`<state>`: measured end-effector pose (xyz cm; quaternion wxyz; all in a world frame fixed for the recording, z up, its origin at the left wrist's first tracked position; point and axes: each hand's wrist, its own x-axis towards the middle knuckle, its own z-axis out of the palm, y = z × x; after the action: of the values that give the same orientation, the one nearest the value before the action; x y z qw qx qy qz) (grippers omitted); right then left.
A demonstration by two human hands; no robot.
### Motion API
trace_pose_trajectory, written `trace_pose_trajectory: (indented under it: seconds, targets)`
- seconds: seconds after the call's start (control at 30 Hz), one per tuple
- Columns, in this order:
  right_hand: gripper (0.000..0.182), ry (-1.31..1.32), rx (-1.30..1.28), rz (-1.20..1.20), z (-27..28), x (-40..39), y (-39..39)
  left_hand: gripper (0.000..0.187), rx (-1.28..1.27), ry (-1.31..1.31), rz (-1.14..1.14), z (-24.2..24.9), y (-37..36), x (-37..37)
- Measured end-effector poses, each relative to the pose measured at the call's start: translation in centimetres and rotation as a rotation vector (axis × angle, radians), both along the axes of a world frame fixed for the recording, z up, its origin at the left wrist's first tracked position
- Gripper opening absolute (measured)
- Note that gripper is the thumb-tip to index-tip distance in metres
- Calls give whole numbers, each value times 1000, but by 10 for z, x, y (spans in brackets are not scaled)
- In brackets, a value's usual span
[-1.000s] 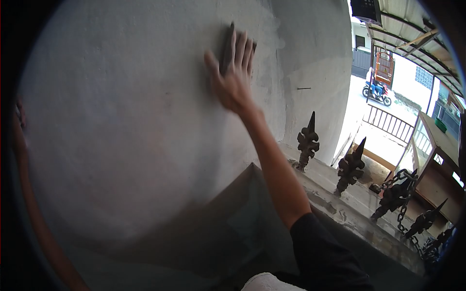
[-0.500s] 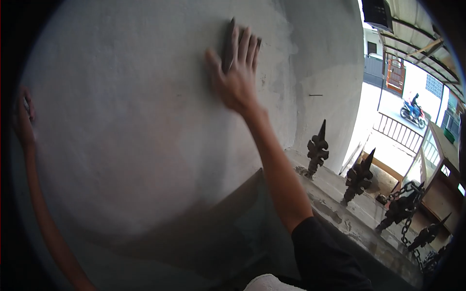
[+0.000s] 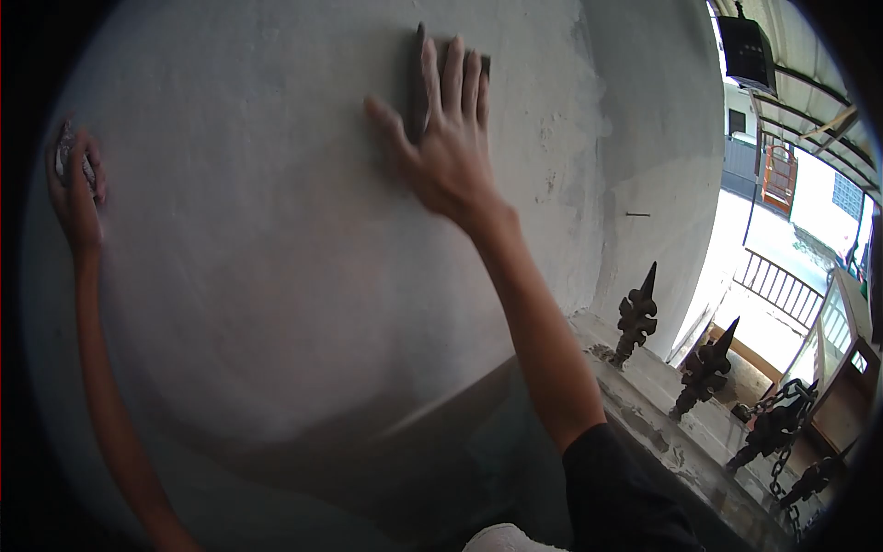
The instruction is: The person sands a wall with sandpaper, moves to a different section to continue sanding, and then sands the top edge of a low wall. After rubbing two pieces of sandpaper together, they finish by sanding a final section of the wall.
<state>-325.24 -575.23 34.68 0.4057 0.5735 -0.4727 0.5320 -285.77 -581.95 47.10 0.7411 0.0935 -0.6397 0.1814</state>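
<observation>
High on the grey plastered wall (image 3: pixel 303 184), my right hand (image 3: pixel 451 161) lies with its fingers stretched out over a dark piece of sandpaper (image 3: pixel 417 87), pressing it to the surface. The sheet's edges show to the left of the index finger and beyond the little finger; the rest is hidden under the hand. My thumb points out to the left. At the far left, my left hand (image 3: pixel 81 198) is raised near the wall, its fingers curled round a crumpled grey-white piece (image 3: pixel 66 152). Pale, smoothed plaster spreads between the two arms.
Spiked iron finials (image 3: pixel 636 313) stand along a ledge (image 3: pixel 635 405) at the right, a chain (image 3: pixel 782 451) looped over them. A nail (image 3: pixel 636 214) sticks out of the adjoining wall. A dark box-shaped fixture (image 3: pixel 747 53) hangs under the roof. A railing (image 3: pixel 782 285) stands outside.
The view has shifted up and left. My right hand has slid up and left across the wall with the sandpaper. My left hand has risen and shows more fully. The motorbike outside has gone from view.
</observation>
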Motion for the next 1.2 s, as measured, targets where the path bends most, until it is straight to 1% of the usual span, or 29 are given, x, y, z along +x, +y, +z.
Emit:
trace_pose_trajectory:
  seconds: [0.07,0.1,0.17,0.2,0.23,0.27,0.3,0.37,0.4,0.43,0.47,0.5,0.53,0.6,0.63,0.67,0.7,0.77,0.83,0.9,0.93,1.0,1.03,1.1,1.17,1.2]
  targets:
    - [91,-43,-79,18,12,5,-1,42,-28,4,22,-2,1,0]
    - [91,-37,-77,23,-1,13,0,42,-26,10,28,-5,2,-1]
    - [89,78,33,-60,-56,37,9,41,-25,-13,3,-4,4,-4]
    - [89,80,30,-59,-78,44,15,40,-35,-17,37,-5,5,-5]
    - [88,133,96,-19,-99,51,20,40,-35,-19,38,-6,6,-6]
    - [88,189,160,20,-108,55,23,40,-28,-33,30,-5,7,-7]
    - [88,196,156,22,-98,53,21,39,-24,-40,24,-5,8,-7]
    - [86,199,67,-58,-56,46,13,39,-1,-40,-12,-6,9,-10]
    - [82,167,-19,-26,-29,41,4,39,-6,-34,-25,-6,10,-11]
    - [82,167,-14,-19,-4,36,-1,38,-12,-30,-35,-6,12,-12]
    - [78,119,-72,-5,19,33,-4,38,-7,-28,-25,-6,12,-12]
    - [75,67,-129,11,28,34,-7,37,-14,-32,-42,-7,13,-12]
    - [75,66,-126,21,23,38,-8,36,-23,-36,-61,-7,13,-12]
    - [69,122,-133,-78,0,48,-8,35,-8,-49,-90,-8,13,-11]
    - [69,117,-135,-74,-25,56,-2,34,-1,-65,-127,-8,14,-12]
    - [67,222,-12,-47,-58,66,7,33,20,-62,-158,-9,17,-14]
    - [65,328,114,-18,-76,70,11,33,20,-61,-154,-10,18,-14]
    - [65,379,130,-40,-73,59,11,32,-18,-97,-131,-9,16,-13]
    - [65,433,146,-60,-50,46,6,31,-23,-117,-154,-9,19,-15]
    - [63,249,-7,-94,-3,34,-2,29,-13,-107,-145,-10,18,-15]
    - [63,251,-2,-87,8,36,-5,29,-7,-105,-139,-11,20,-16]
    - [62,84,-103,-41,19,43,-9,29,-14,-112,-190,-11,22,-18]
    - [62,84,-102,-38,10,54,-8,29,-13,-112,-187,-11,21,-17]
    - [61,233,-14,59,-31,85,-1,29,-39,-135,-194,-9,20,-17]
    - [63,419,94,82,-75,107,4,29,-32,-140,-200,-10,20,-16]
    - [65,480,187,74,-81,108,14,29,-26,-144,-197,-10,21,-17]
